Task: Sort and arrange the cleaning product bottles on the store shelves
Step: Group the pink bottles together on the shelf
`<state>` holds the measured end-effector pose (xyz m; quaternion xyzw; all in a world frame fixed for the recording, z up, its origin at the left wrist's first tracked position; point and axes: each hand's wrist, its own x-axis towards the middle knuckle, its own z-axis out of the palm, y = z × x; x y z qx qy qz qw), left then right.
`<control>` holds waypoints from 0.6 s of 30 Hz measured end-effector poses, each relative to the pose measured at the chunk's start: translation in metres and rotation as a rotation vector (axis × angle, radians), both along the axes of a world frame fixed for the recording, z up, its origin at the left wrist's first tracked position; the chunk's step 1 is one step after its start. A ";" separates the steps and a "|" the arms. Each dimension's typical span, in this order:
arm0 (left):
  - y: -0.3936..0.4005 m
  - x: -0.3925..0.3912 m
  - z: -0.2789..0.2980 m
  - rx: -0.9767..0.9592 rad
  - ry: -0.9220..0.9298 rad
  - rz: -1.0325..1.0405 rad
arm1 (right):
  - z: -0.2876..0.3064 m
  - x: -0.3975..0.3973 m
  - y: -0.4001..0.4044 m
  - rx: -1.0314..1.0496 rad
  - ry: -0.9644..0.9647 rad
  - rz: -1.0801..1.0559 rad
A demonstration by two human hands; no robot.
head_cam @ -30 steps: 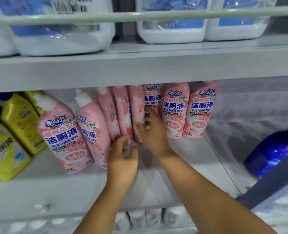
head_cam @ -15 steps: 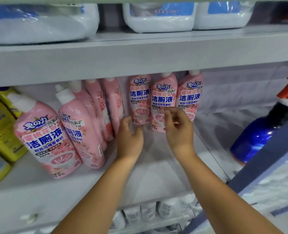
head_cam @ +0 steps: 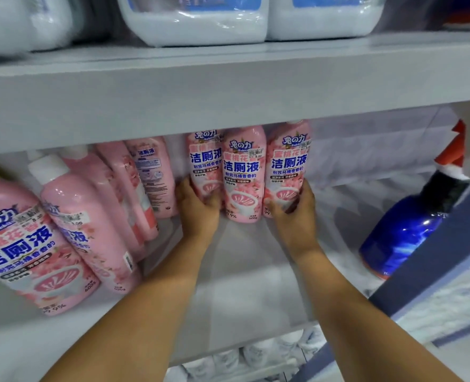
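Three pink bottles stand side by side at the back of the white shelf [head_cam: 244, 293], with their labels facing out. The left hand [head_cam: 199, 212] curls around the low part of the left pink bottle [head_cam: 204, 164]. The right hand [head_cam: 293, 216] curls around the low part of the right pink bottle [head_cam: 287, 166]. The middle pink bottle [head_cam: 242, 175] stands between the two hands and touches the bottles on both sides. More pink bottles [head_cam: 71, 227] stand in a row to the left, a little apart from the group of three, and they look tilted. One of them [head_cam: 152, 175] shows its back label. A dark blue spray bottle [head_cam: 404, 232] with a red top stands well off to the right on the same shelf. Big white jugs [head_cam: 198, 26] sit on the shelf above.
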<state>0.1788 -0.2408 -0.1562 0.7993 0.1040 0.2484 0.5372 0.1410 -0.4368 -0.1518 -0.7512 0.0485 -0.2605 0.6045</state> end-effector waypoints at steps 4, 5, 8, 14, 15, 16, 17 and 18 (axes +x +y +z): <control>0.003 0.000 0.002 0.027 0.034 -0.032 | -0.002 0.005 0.001 -0.018 0.025 0.001; 0.004 -0.003 0.005 0.009 0.041 -0.042 | -0.002 0.005 0.001 -0.022 0.028 -0.003; 0.004 -0.026 0.013 0.008 0.024 -0.062 | 0.000 0.002 0.001 -0.025 0.042 -0.010; 0.035 -0.062 -0.009 -0.043 -0.063 -0.125 | 0.003 -0.004 0.005 -0.059 0.060 -0.043; 0.038 -0.063 -0.010 -0.027 -0.044 -0.136 | 0.003 -0.005 0.006 -0.076 0.053 -0.061; 0.038 -0.066 -0.009 -0.016 -0.036 -0.141 | 0.004 -0.007 0.008 -0.096 0.048 -0.086; 0.038 -0.066 -0.008 -0.013 -0.037 -0.142 | 0.003 -0.009 0.009 -0.108 0.044 -0.109; 0.038 -0.067 -0.007 -0.012 -0.045 -0.151 | 0.001 -0.011 0.009 -0.107 0.050 -0.128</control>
